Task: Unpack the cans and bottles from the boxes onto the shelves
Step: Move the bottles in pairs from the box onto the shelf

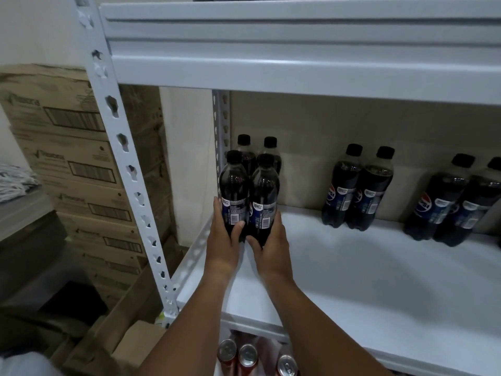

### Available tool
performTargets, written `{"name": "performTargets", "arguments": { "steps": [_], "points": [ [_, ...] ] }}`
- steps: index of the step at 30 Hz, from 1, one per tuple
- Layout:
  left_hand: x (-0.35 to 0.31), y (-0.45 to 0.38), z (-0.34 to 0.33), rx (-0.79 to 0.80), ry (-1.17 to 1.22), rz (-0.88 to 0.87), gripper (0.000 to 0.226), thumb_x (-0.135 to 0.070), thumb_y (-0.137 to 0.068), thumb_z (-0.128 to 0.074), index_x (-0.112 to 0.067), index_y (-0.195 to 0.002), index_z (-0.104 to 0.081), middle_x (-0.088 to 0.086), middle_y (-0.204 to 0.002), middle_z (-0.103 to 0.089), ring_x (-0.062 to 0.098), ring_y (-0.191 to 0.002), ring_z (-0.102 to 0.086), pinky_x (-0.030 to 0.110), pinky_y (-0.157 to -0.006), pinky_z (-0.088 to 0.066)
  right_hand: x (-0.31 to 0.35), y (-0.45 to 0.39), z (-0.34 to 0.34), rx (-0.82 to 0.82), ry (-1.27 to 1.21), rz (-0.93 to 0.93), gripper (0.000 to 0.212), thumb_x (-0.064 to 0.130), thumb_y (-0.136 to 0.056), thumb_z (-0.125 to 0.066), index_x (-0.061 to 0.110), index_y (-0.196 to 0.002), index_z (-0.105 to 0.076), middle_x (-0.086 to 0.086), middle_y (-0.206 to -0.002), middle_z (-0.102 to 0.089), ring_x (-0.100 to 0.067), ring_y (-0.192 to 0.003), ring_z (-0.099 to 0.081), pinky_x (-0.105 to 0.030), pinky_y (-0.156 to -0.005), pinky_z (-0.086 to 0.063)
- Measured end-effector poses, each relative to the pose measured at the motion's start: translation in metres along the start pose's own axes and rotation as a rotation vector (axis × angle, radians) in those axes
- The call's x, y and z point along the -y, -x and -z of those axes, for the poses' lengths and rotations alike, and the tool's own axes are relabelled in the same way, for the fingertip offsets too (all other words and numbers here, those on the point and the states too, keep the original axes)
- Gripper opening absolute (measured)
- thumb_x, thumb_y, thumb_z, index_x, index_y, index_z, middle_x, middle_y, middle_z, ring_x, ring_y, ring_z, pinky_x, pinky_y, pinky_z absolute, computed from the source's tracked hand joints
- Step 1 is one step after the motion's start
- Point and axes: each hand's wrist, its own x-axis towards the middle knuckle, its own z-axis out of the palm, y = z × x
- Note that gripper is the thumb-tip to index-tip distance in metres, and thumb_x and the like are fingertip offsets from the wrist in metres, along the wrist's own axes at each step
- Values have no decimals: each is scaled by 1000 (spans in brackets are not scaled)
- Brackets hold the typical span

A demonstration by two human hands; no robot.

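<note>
Two dark cola bottles with black caps stand side by side at the left end of the white shelf (352, 280). My left hand (223, 240) grips the left bottle (233, 191) low on its body. My right hand (271, 248) grips the right bottle (265, 196) the same way. Two more bottles (257, 153) stand right behind them against the back. Another pair of cola bottles (357, 191) stands further right, and a third pair (458, 202) at the right edge.
The white upright post (127, 169) of the rack runs down the left. Stacked cardboard boxes (81, 164) stand behind it, with open boxes (113, 329) on the floor. Red cans (248, 356) sit on the shelf below. An upper shelf (298, 50) hangs overhead.
</note>
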Motion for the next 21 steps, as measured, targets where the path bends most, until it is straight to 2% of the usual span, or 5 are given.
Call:
{"name": "performTargets", "arguments": {
  "steps": [4,7,11,16,21],
  "points": [
    [-4,15,2,-11,-5,49,83,-23,-104,-59,-24,-164,-1,-1,-161,-37,16,-144,-42,24,-111,-39,0,5,8,37,-4,-43,92,23,-91,-73,25,-159,-12,-6,-152,-39,-23,-137,-45,-41,-115,-40],
    [-10,37,3,-34,-20,66,86,-22,-102,-61,-21,-164,-1,-9,-153,-31,6,-140,-34,9,-103,-31,-2,21,27,112,16,-80,93,19,-96,-67,22,-162,-1,-7,-160,-26,-22,-142,-37,-19,-105,-29],
    [-23,71,0,-107,-113,54,73,-23,-101,-63,-24,-161,-20,1,-151,-47,13,-136,-45,27,-109,-40,-6,55,57,113,41,-17,90,14,-95,-67,18,-161,-6,-11,-155,-31,-20,-120,-53,-16,-95,-38],
    [-53,146,-22,-133,-42,14,35,-24,-103,-60,-34,-135,-51,-11,-104,-69,4,-97,-67,21,-84,-52,-10,105,111,116,4,66,82,17,-95,-66,22,-159,-15,-5,-141,-42,-18,-117,-55,-32,-101,-50],
    [-69,239,-66,-183,32,-32,26,-19,-101,-63,-29,-125,-60,-6,-97,-70,12,-94,-69,28,-83,-56,-40,161,170,137,-13,201,60,23,-97,-62,26,-150,-33,7,-113,-47,-8,-90,-52,-12,-75,-43]
  ]
}}
